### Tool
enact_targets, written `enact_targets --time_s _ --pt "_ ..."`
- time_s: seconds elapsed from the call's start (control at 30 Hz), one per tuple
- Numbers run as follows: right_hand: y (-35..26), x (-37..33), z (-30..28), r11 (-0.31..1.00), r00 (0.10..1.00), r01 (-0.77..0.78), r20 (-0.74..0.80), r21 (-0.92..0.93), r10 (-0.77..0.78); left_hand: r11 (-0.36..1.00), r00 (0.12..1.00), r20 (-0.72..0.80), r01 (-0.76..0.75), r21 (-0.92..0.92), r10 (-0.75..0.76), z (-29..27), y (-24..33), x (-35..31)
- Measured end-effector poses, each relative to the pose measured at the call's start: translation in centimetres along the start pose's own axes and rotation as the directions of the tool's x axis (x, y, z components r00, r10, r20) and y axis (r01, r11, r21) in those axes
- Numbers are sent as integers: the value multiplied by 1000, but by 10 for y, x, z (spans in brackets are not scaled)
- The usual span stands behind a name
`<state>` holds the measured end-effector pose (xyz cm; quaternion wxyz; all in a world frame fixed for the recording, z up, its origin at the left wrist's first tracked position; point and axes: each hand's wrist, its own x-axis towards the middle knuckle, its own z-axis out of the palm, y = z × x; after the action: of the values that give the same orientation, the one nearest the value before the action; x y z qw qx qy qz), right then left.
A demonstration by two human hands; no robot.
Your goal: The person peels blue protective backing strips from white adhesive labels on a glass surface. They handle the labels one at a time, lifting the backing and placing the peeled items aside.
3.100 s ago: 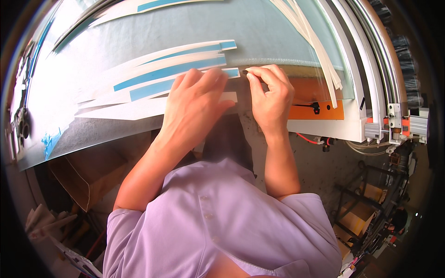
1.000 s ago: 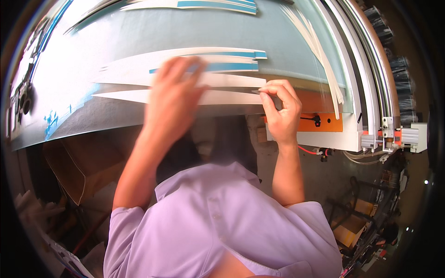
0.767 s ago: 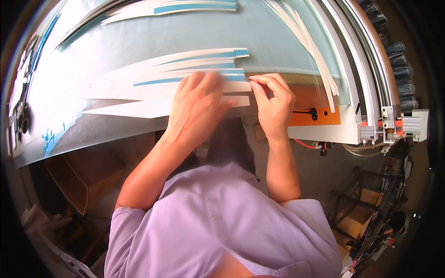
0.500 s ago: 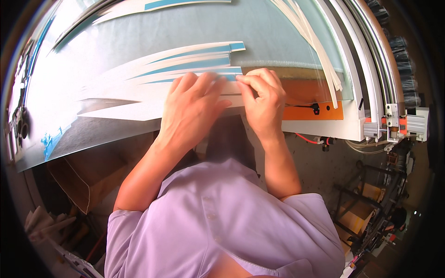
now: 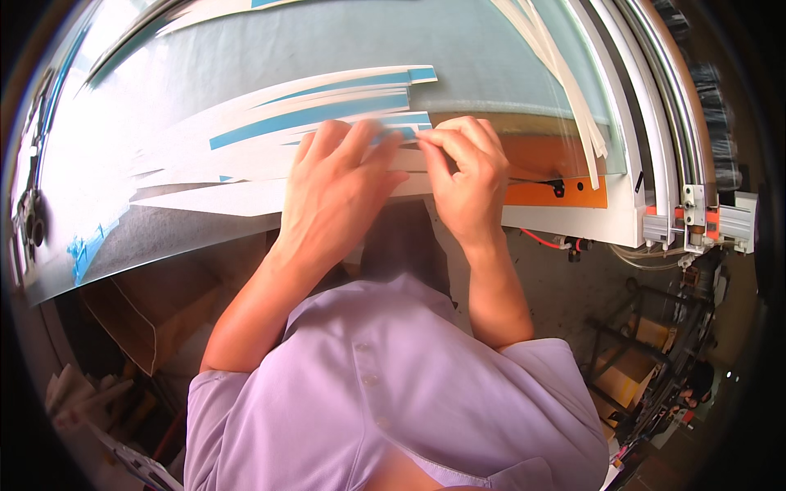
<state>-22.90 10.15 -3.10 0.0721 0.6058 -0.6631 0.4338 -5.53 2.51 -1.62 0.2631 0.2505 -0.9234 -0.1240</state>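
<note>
Left hand [image 5: 334, 176]: partly open, back facing up, fingers bent and a little apart, thumb reaching to the right; the fingertips blur over the strips, so I cannot tell whether they grip one.
Right hand [image 5: 468, 180]: thumb and forefinger pinched together at the right-hand end of the strips, other fingers curled; what lies between the tips is too small to tell.
Blue-and-white strips [image 5: 278, 127]: fanned and overlapping along the near part of the surface [image 5: 327, 45], passing beneath the left hand, their narrow tips toward the left.
Nearest white strip [image 5: 221, 198]: lying close to the near edge, tapering leftward.
Pale strips [image 5: 565, 82]: a loose bundle at the upper right, well apart from both hands.
Orange panel [image 5: 536, 195]: just right of the right hand, carrying a black fitting [image 5: 559, 188].
Blue scraps [image 5: 85, 248]: at the lower-left corner of the surface.
Cardboard box [image 5: 135, 323]: below the surface, on the left.
</note>
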Motion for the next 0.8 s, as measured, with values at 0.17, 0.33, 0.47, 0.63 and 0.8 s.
enact_targets --time_s 0.17,0.33,0.47,0.63,0.8 --pt "6 -2 2 990 991 -114 -68 86 120 999 999 -19 38 -38 -39 -2 3 0" --pt "5 -3 -1 995 996 -91 -18 48 92 1000 999 -37 23 -9 -24 -1 3 0" --pt "5 -4 -1 995 996 -85 -21 48 86 1000 997 -71 27 3 -27 2 -3 8" --pt "5 -3 0 997 997 -58 -49 46 60 998 999 29 -25 -51 27 9 -13 38" --pt "7 -4 3 997 997 -62 -52 50 64 997 991 116 -66 -32 70 11 -11 56"
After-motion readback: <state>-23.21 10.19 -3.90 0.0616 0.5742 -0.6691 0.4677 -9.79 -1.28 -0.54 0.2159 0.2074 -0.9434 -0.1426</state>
